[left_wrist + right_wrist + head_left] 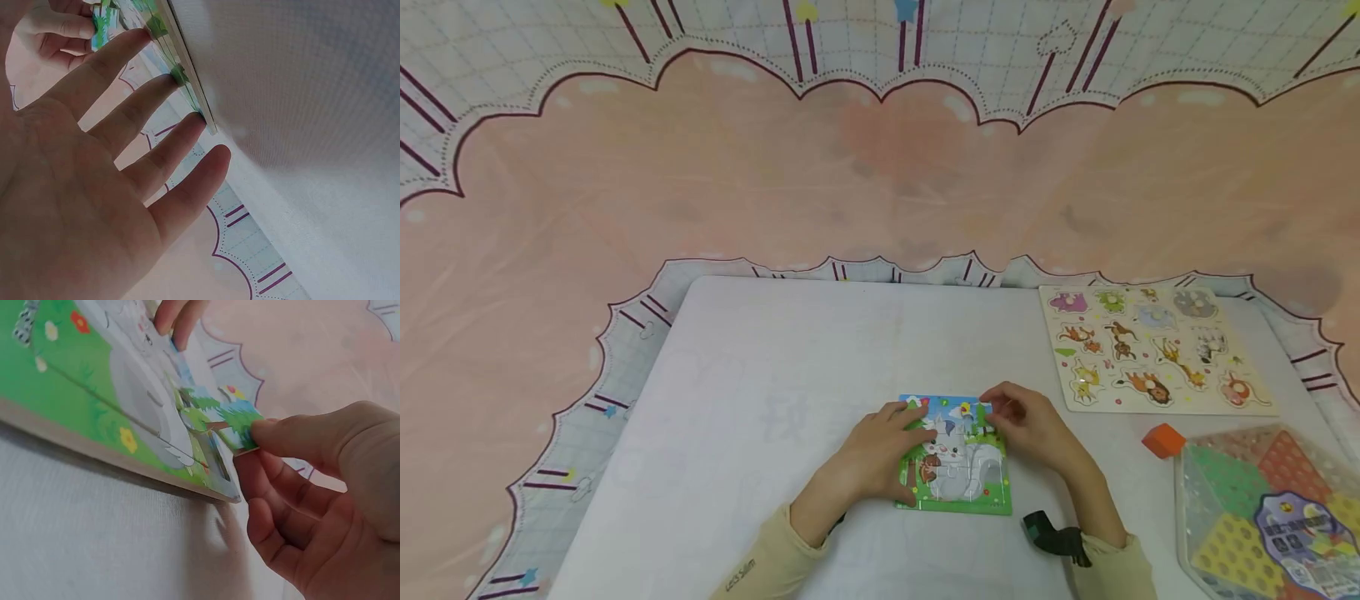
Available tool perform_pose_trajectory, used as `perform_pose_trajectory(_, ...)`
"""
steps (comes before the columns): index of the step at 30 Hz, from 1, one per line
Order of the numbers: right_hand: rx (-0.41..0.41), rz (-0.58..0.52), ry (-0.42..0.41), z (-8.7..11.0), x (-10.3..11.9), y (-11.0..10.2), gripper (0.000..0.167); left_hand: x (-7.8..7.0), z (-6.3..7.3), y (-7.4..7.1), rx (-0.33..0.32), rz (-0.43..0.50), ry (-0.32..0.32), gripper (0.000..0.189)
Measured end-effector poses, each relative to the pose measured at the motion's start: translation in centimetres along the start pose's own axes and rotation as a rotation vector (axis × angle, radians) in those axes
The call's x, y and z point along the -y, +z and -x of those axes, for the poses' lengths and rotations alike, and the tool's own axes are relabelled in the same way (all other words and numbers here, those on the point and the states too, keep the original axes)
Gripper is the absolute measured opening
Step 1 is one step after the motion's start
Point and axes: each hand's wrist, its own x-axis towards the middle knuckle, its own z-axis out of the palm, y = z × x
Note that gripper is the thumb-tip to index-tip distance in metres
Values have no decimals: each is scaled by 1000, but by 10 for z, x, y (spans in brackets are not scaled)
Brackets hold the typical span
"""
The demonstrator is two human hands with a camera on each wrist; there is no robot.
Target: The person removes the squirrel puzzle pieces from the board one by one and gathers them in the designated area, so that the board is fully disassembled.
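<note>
A jigsaw puzzle [966,487] of a white squirrel on green grass lies on the white table. My left hand [880,454] rests on its left side, the fingers spread and nearly straight; in the left wrist view the fingertips [178,78] touch the board's edge. At the upper right of the puzzle my right hand [1030,429] pinches a puzzle piece [234,422] between thumb and forefinger. Green trees and blue sky are printed on that piece. It is tilted up above an open gap [215,456] near the board's edge.
A wooden animal board [1108,400] lies at the back right of the table [760,375]. Nearer are an orange block [1163,441] and a clear case [1183,508] with coloured perforated plates. A black strap-like thing [1052,537] is beside my right wrist.
</note>
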Motion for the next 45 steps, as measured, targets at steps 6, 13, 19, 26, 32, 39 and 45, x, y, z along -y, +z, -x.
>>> perform_pose_trajectory(6, -30, -95, -7, -4, -4, -1, 18, -1, -1, -1, 15, 14, -11, 83)
perform_pose_trajectory(13, -53, -159, 17, -20, -12, -9, 18, -2, -1, 0, 11, 11, -7, 83)
perform_pose_trajectory(19, -58, -168, 23, -40, -15, -19, 19, -1, 1, -1, 3, 13, -14, 83)
perform_pose_trajectory(26, -24, -158, 78, -58, -21, -29, 21, -1, 3, -2, 4, 26, -17, 84)
perform_pose_trajectory(32, -35, -143, 113, -68, -26, -35, 22, -1, 1, -1, 4, 18, -13, 85)
perform_pose_trajectory(39, -51, -151, 122, -83, -32, -42, 23, -2, 1, -1, 20, 5, -25, 85)
perform_pose_trajectory(45, -67, -152, 174, -104, -34, -49, 26, -2, 2, -2, 22, 0, -32, 84)
